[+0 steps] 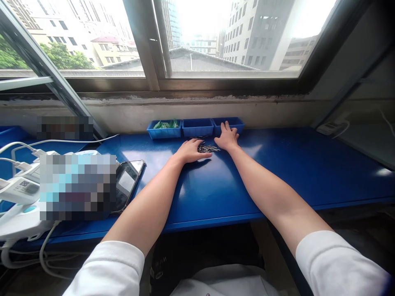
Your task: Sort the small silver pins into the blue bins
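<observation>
Parts the thumb of the left hand (pixel 190 151) widely from its fingers, with the thumb along the near side of a loose pile of slender dark pieces (pixel 208 149) and the fingertips toward the far side, cupped partly around rather than pinched. Has the pile at three o'clock from the left palm, lying on the blue tabletop (pixel 200 193), with a few more such pieces just beyond the knuckles.

At two o'clock from the pile, spreads the fingers of the right hand (pixel 228 139) loosely, palm down, over the near edge of the right blue bin (pixel 240 125); cannot tell about contact or about anything under those fingertips.

Next outward, in one row with the right blue bin: at eleven o'clock from the pile, the middle blue bin (pixel 198 130); at ten, the left blue bin (pixel 165 133), holding crumpled green material (pixel 166 124).

Farther out, between eight and nine o'clock, a phone (pixel 131 174), then a white power strip (pixel 21 216) with plugs and cables, beside something too blurred to name. White sleeves (pixel 333 255) at four and seven. At ten, a slanting metal upright (pixel 58 78); at twelve, beyond the bins, a window frame (pixel 228 85).
</observation>
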Available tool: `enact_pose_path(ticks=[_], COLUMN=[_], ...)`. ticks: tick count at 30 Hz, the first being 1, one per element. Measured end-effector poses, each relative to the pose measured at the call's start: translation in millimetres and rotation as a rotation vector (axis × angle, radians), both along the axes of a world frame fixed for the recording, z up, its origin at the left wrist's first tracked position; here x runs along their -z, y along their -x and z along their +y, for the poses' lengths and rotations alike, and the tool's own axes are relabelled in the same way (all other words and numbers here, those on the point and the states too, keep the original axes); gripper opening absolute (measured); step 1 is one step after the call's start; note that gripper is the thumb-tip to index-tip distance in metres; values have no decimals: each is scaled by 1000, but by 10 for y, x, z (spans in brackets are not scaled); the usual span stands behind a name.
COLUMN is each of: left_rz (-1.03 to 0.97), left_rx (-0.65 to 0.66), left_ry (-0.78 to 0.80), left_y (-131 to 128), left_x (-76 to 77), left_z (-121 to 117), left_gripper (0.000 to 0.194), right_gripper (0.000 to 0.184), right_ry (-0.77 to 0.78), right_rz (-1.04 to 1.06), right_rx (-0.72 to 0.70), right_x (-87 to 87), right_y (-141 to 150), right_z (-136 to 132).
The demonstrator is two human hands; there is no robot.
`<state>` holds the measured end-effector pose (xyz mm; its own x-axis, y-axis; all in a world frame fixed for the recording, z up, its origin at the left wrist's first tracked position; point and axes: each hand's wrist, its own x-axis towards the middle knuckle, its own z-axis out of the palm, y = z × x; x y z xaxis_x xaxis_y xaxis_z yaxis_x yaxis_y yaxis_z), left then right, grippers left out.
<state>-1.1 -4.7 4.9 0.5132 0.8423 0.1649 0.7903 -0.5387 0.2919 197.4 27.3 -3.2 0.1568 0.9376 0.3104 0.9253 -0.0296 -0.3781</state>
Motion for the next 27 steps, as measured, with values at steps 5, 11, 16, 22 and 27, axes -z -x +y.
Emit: enact_pose_path(ticks=[5, 11, 16, 22, 27], left_rz=[20, 7, -25, -36, -29], left_rx=[-24, -80, -91, -75, -65], left_ry=[-13, -56, -67, -67, -61], left_y=[-23, -33, -24, -24, -19], left_x=[6, 37, 68, 73, 62], left_z=[-2, 30, 56, 77, 83], left_gripper=[80, 74, 67, 67, 69], right_gripper=[79, 46, 20, 19, 17], right_ry=[9, -242, -176, -3, -32], right_rz=[16, 74, 87, 116, 178], right_rx=[-28, -166, -608, -596, -630], right_x=[22, -42, -51, -14, -2], right_y=[3, 96, 201, 259, 241], right_z=[4, -120, -180, -166, -149])
